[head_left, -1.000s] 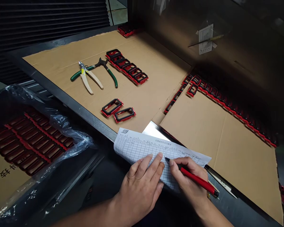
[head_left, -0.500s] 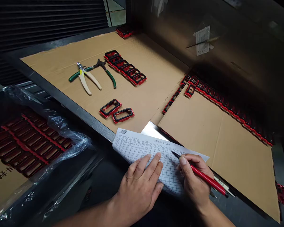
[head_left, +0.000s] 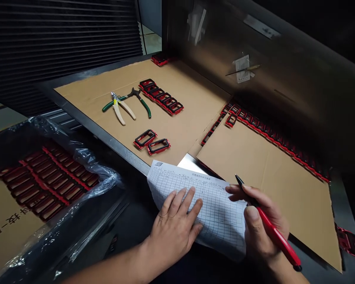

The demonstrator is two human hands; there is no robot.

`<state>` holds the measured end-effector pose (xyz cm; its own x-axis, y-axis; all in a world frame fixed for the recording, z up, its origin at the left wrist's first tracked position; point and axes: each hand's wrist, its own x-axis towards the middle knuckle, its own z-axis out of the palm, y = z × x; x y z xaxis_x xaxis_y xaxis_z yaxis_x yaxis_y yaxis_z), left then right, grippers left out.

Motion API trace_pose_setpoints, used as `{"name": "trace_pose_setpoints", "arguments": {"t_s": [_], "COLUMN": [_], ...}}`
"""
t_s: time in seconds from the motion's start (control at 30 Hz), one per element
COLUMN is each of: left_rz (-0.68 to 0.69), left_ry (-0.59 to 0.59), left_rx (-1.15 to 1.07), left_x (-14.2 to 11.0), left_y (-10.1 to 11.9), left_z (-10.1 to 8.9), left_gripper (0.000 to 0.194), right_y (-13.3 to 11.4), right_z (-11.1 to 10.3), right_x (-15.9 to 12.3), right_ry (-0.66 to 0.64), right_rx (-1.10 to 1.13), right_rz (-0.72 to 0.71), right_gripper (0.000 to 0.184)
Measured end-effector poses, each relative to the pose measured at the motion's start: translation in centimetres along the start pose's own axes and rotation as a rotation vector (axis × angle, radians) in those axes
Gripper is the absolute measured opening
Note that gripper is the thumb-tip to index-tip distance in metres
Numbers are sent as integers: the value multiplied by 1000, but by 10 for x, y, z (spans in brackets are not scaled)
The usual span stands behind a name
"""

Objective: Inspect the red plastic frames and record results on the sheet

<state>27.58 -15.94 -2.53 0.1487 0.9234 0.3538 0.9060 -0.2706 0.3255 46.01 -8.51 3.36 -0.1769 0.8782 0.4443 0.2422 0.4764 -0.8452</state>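
Under the spread left hand, form partly hidden; right hand around a red pen

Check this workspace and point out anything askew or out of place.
Two red-and-black frames lie apart from the neat row beyond them, turned at different angles. The form under the left hand overhangs the table edge, its lower part curling.

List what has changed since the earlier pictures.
The right hand has lifted the red pen away from the printed form and shifted rightward, still gripping it; nothing was taken hold of or let go. The camera view has shifted too. The left hand stays flat on the form; the green-handled pliers and two loose frames lie as before.
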Motion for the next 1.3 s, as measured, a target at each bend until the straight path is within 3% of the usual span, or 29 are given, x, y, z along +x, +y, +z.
{"name": "trace_pose_setpoints", "arguments": {"t_s": [0.1, 0.2, 0.3, 0.4, 0.47, 0.57, 0.67, 0.8, 0.93, 1.13, 1.3], "left_rz": [14, 37, 34, 21, 15, 17, 36, 33, 30, 28, 21], "left_ry": [-2, -13, -25, -24, -23, -20, -22, -14, -7, -9, -17], "left_rx": [0, 4, 5, -2, -4, 4, 18, 23, 11, 7, -10], "left_x": [0, -1, -1, 0, 1, 1, 1, -1, 0, 1, 1], "left_y": [0, -1, -2, -2, -1, -2, -3, -4, -4, -4, -4], "left_z": [1, 1, 0, -2, -3, -3, -2, -1, -1, -4, -4], "left_gripper": [47, 47, 46, 43, 42, 41, 42, 43, 42, 42, 40], "right_y": [12, 23, 26, 25, 24, 16, 3, -4, 11, 38, 45], "right_z": [4, 12, 17, 16, 11, -6, -30, -55, -66, -83, -97], "right_x": [3, -3, -10, -12, -9, -5, -11, -41, -77, -108, -120], "right_ry": [-41, -118, -197, -218, -203, -171, -188, -97, 70, 30, 64], "right_rx": [134, 255, 226, 143, 60, -144, -441, -801, -1014, -1106, -1126], "right_rz": [28, 177, 247, 222, 136, -140, -399, -562, -490, -343, -304], "right_gripper": [28, 29, 34, 39, 37, 35, 49, 68, 69, 26, 20]}}
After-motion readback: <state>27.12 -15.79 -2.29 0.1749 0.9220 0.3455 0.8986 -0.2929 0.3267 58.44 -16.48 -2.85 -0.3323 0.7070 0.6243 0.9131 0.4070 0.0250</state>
